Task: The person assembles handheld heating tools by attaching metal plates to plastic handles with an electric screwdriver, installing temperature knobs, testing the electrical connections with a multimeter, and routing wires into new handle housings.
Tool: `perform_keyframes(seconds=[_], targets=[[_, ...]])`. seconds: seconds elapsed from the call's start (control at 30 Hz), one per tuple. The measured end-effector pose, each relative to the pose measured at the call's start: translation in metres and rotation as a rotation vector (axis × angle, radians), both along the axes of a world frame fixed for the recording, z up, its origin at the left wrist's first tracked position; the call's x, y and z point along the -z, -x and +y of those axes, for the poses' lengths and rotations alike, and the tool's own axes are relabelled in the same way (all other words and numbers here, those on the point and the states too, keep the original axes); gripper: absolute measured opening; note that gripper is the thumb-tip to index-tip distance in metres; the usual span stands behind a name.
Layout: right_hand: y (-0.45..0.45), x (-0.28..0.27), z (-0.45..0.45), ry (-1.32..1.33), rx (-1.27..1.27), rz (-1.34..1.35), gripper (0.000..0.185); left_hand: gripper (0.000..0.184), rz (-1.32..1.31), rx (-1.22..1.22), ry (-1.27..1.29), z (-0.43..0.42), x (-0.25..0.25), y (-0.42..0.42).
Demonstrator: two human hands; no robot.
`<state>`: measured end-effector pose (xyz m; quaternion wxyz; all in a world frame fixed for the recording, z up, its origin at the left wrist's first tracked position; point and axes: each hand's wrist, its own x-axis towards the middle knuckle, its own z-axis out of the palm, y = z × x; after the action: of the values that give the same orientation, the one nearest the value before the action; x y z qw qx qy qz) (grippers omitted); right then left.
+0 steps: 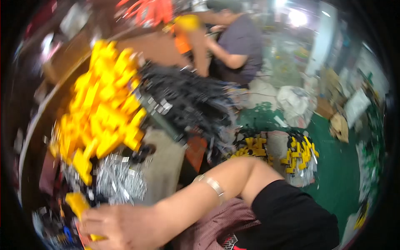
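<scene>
My right hand (118, 227) is at the lower left, its fingers closed around a yellow plastic part (76, 203). One end of the part sticks out beyond the fingers, and another yellow bit shows beneath them. Something reddish, blurred, lies beside the fingertips. Just past the hand is a pile of silvery metal pieces (121, 179). A tall heap of similar yellow plastic parts (102, 108) rises behind that, with a heap of long black parts (187, 96) to its right. My left hand is out of view.
Beyond the heaps a co-worker (239, 46) in a dark shirt sits near red-orange items (148, 10). Bundles of yellow-and-black pieces (300, 154) lie on the green floor (333, 179) at right, by a white sack (296, 104) and cardboard (339, 127).
</scene>
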<state>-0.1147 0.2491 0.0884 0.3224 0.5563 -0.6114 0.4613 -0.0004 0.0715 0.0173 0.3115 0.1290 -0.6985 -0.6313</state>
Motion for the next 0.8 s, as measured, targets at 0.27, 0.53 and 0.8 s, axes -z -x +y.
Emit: perform_keyframes(seconds=[0.27, 0.53, 0.8], targets=[[0.023, -0.008, 0.012, -0.436, 0.165, 0.179, 0.028, 0.058, -0.152, 0.475, -0.292, -0.001, -0.039, 0.020], [0.035, -0.016, 0.005, -0.802, 0.170, 0.025, 0.046, 0.056, -0.269, 0.591, -0.419, -0.015, -0.046, 0.040], [0.053, 0.004, 0.009, -0.953, 0.110, -0.198, 0.042, 0.097, -0.311, 0.465, 0.234, -0.059, -0.002, 0.028]])
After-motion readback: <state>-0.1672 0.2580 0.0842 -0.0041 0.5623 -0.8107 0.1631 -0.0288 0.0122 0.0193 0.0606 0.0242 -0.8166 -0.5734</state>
